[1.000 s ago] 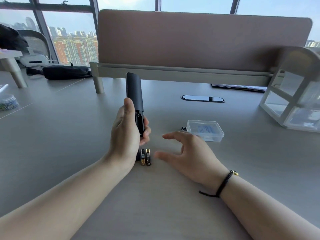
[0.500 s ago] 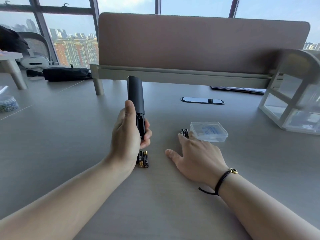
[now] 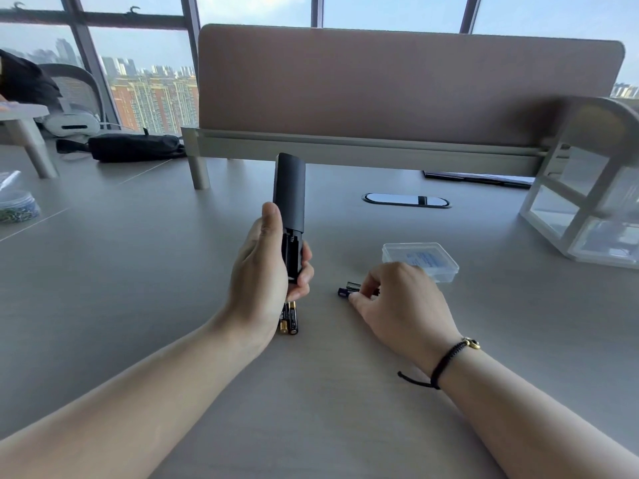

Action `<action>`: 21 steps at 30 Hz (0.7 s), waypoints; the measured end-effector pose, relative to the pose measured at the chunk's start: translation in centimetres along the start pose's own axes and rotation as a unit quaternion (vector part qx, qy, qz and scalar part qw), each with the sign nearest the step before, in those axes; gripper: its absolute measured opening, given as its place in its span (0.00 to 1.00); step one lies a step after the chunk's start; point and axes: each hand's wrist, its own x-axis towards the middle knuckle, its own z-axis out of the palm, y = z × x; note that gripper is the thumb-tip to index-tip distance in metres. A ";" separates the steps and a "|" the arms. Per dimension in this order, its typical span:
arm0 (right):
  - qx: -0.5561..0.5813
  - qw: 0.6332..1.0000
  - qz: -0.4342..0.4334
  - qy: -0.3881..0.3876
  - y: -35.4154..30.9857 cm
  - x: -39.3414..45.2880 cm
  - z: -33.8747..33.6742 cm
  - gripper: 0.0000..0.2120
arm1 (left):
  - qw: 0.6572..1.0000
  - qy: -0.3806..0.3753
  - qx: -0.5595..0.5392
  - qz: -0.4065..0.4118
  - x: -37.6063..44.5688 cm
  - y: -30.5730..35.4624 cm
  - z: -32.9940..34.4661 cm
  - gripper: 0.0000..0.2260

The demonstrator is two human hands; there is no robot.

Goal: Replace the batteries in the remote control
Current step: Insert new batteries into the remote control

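My left hand holds a black remote control upright above the desk, its back cover slid up so the empty battery bay shows. Two black-and-gold batteries lie on the desk just below that hand. To the right, my right hand rests on the desk with its fingertips pinched on dark batteries, which lie beside a clear plastic box. How many dark batteries lie there is partly hidden by the fingers.
A tan divider panel closes the back of the grey desk. A white clear-drawer organiser stands at the right. A cable grommet sits mid-desk. A black bag and a jar are far left.
My right hand moved right from near the black-and-gold batteries to the dark batteries by the clear box and closed its fingertips on them. The left hand kept the remote almost still.
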 end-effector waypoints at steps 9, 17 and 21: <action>0.056 0.997 -0.040 -0.025 -0.1 -0.1 -0.3 0.05 | 0.997 -0.040 -0.042 -0.057 -0.4 0.3 0.0 0.11; 0.155 0.988 -0.018 0.017 0.0 0.3 -0.9 0.08 | 0.999 -0.003 0.030 -0.041 -0.1 0.0 0.1 0.06; 0.444 0.894 0.051 0.000 -0.4 0.5 -1.4 0.06 | 0.997 -0.004 0.069 -0.018 0.0 -0.3 0.1 0.06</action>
